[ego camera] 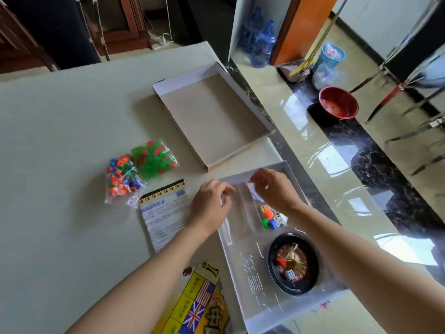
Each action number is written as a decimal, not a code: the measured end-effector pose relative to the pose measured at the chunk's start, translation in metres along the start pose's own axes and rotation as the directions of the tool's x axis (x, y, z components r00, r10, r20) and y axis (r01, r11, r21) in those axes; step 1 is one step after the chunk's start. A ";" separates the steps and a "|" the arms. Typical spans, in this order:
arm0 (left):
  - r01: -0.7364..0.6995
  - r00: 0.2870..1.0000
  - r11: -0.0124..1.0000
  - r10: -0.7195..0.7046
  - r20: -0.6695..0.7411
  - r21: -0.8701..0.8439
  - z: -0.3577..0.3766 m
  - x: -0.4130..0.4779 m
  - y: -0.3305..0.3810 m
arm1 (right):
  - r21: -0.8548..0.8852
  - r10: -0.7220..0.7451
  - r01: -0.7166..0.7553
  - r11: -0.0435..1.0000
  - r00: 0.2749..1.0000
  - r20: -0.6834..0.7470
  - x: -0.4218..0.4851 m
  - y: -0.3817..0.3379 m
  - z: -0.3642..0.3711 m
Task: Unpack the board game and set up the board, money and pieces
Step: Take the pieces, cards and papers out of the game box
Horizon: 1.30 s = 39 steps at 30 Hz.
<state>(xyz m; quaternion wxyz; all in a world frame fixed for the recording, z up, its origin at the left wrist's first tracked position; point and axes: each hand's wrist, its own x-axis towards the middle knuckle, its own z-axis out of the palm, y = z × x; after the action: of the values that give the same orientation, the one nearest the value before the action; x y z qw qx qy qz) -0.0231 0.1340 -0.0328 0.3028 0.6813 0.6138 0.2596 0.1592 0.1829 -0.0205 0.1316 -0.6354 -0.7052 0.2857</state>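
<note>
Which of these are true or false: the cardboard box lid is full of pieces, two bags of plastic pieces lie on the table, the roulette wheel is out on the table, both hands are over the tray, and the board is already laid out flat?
1. The cardboard box lid is full of pieces. False: it is empty.
2. Two bags of plastic pieces lie on the table. True.
3. The roulette wheel is out on the table. False: it sits in the clear plastic tray.
4. The left hand and right hand are over the tray's far end. True.
5. The board is laid out flat. False: it lies folded by the tray.
</note>
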 end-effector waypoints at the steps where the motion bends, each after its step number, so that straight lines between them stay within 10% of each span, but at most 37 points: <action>1: -0.026 0.997 1.000 0.026 0.072 -0.010 0.014 -0.003 0.011 | -0.013 0.047 -0.047 0.999 0.999 0.004 -0.013 0.017 -0.010; 8: -0.036 0.937 0.996 0.005 0.349 0.082 0.069 -0.013 0.049 | -0.232 0.001 0.064 0.971 0.963 0.269 -0.057 0.076 -0.016; 21: 0.074 0.959 0.919 -0.172 0.226 0.388 0.098 -0.003 0.073 | -0.173 -0.080 0.148 0.974 0.934 0.349 -0.045 0.087 -0.023; 27: 0.201 0.934 0.974 -0.222 0.281 0.101 0.095 0.007 0.070 | 0.015 -0.148 0.152 0.988 0.933 0.328 -0.037 0.083 -0.037; 31: 0.344 0.908 0.933 -0.304 0.287 -0.102 0.078 0.010 0.065 | 0.410 0.054 -0.179 0.894 0.953 0.298 -0.032 0.076 -0.043; 36: 0.494 0.863 0.755 -0.368 0.345 -0.431 0.045 0.001 0.057 | 0.581 0.028 -0.288 0.761 0.910 0.414 -0.029 0.047 -0.033; 39: 0.603 0.796 0.463 -0.404 0.450 -0.650 0.023 -0.013 0.045 | 0.627 -0.005 -0.283 0.726 0.909 0.416 -0.023 0.024 -0.017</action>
<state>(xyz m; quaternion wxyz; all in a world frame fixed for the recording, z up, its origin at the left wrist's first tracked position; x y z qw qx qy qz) 0.0230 0.1158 -0.0154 0.6947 0.2964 0.5768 0.3113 0.1920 0.1651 -0.0161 0.1876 -0.5262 -0.5139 0.6510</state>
